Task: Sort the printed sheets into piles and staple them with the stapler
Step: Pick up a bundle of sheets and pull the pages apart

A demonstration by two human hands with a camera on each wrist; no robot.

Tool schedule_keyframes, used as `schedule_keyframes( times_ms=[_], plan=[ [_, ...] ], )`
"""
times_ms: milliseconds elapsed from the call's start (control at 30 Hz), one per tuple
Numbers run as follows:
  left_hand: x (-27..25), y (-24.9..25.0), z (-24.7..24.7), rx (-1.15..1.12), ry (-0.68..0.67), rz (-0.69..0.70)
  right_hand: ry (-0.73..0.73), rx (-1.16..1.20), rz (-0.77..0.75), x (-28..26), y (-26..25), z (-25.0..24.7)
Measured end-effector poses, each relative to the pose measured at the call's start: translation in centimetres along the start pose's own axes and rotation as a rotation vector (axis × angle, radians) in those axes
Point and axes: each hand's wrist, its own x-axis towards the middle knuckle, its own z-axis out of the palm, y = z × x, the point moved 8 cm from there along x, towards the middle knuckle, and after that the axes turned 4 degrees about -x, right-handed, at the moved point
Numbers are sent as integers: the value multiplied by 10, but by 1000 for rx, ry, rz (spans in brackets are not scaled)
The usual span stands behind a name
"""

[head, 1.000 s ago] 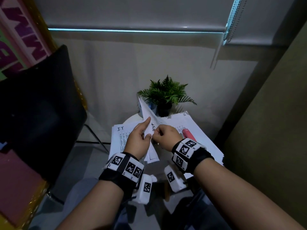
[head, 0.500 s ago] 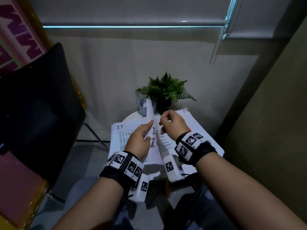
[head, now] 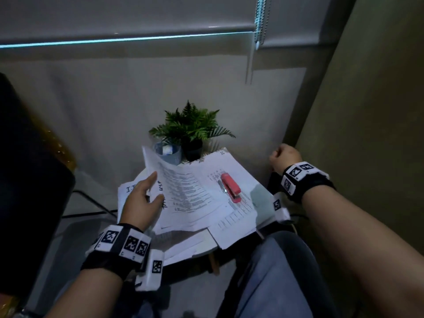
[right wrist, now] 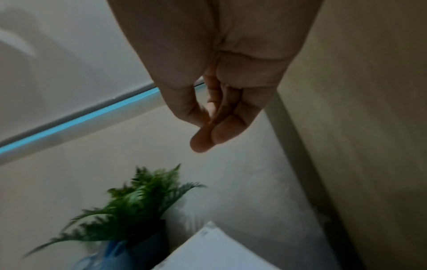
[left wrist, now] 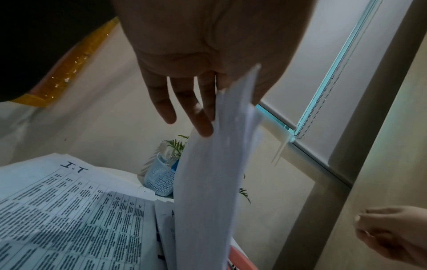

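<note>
**Left hand holds lifted sheets, right hand off to the side**

Printed sheets spread over the small table, below and between the two hands, some overhanging the near edge; pile headed "I.T" lies flat under the left hand; held sheets lifted and curled up just right of the left hand, thumb over their near edge, fingers extended behind them; potted fern beyond both hands at the table's far edge; pale mesh cup just left of the fern; red stapler lies on the flat sheets between the hands, nearer the right; right hand well apart from the paper, fingers curled in, thumb against fingertips; whether it pinches anything cannot be told.
</note>
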Motion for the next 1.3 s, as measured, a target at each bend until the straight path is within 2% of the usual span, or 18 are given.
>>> schedule_keyframes(
  times_ms=[200,333,433,533,667,867,967,1033,1100,1167,1233,1300],
  plan=[
    [7,8,-3,57,28,41,1,-75,69,45,44,-6],
    [11,16,-8,125,34,59,-4,-32,117,49,52,-13],
    [13,21,-13,247,42,56,-18,-42,86,43,43,-14],
    [15,28,-24,280,100,63,-61,-60,-19,24,12,-9],
    [19,42,-46,287,210,103,-153,-35,-236,-11,-54,13],
    [7,108,-84,444,352,441,-277,86,-527,-67,-152,52],
    [3,131,-99,489,349,569,-250,170,-547,-72,-178,54],
    [2,139,-108,473,323,601,-272,335,-473,-72,-185,50],
    [0,146,-117,450,354,615,-312,493,-392,-72,-188,48],
    [0,147,-124,454,410,584,-303,529,-378,-74,-189,43],
    [1,139,-132,466,502,499,-269,584,-375,-76,-187,37],
    [3,117,-141,291,569,365,-238,641,-358,-77,-182,32]
  ],
)
